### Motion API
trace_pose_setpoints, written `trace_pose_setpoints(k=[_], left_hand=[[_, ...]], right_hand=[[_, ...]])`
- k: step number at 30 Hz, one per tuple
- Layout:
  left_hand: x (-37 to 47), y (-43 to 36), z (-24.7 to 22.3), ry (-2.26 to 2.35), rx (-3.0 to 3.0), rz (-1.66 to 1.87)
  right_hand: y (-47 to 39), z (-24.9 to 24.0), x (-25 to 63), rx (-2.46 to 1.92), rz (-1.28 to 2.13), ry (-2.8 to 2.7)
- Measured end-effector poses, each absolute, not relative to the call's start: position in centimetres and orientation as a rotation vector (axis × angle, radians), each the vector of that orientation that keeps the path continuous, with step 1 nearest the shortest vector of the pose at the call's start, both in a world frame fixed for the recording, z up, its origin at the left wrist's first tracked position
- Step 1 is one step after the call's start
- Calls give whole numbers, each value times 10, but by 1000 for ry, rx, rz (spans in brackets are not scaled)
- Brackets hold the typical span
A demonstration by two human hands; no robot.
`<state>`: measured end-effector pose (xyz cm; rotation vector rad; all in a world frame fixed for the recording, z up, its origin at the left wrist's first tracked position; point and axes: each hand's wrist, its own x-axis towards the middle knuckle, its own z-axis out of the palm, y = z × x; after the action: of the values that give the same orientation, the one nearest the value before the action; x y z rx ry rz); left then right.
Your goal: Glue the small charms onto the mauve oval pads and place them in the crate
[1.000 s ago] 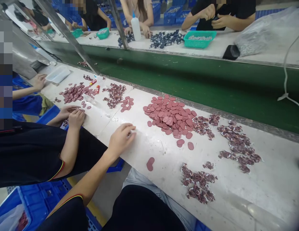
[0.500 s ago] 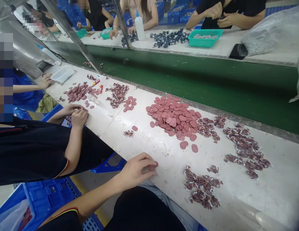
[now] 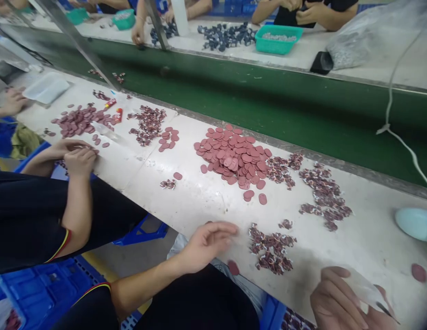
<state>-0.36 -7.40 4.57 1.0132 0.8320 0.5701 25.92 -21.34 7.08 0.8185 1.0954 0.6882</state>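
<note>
My left hand [image 3: 208, 243] hovers over the near edge of the white table, its fingers loosely stretched and slightly blurred, with nothing clear between them. Below its fingertips a red oval disc [image 3: 233, 267] lies at the table edge. At lower right, my right hand [image 3: 340, 298] is closed around a translucent white squeeze bottle [image 3: 366, 286] with a thin dark tip pointing down and right. Between the hands lies a cluster of small dark-red ribbon-like pieces [image 3: 271, 250]. Beyond it is a large pile of red oval discs [image 3: 234, 156].
A single disc [image 3: 418, 272] and a pale blue rounded object [image 3: 414, 223] are at the right. More ribbon-like pieces [image 3: 325, 192] lie farther back. A green belt [image 3: 268, 96] runs behind the table. To my left, a co-worker's hands [image 3: 79, 158] work beside another disc pile [image 3: 80, 120].
My right hand has come into view with the bottle. My left hand has moved a little right, away from the disc it was holding. The view has shifted right.
</note>
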Motion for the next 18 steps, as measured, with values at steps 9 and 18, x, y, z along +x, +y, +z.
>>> trace_pose_setpoints(k=[9, 18], left_hand=[[-30, -77, 43, 415, 2368, 356], [-47, -38, 47, 1019, 2216, 103]], right_hand=[[-250, 65, 254, -555, 1132, 614], [-248, 57, 257, -676, 1174, 564]])
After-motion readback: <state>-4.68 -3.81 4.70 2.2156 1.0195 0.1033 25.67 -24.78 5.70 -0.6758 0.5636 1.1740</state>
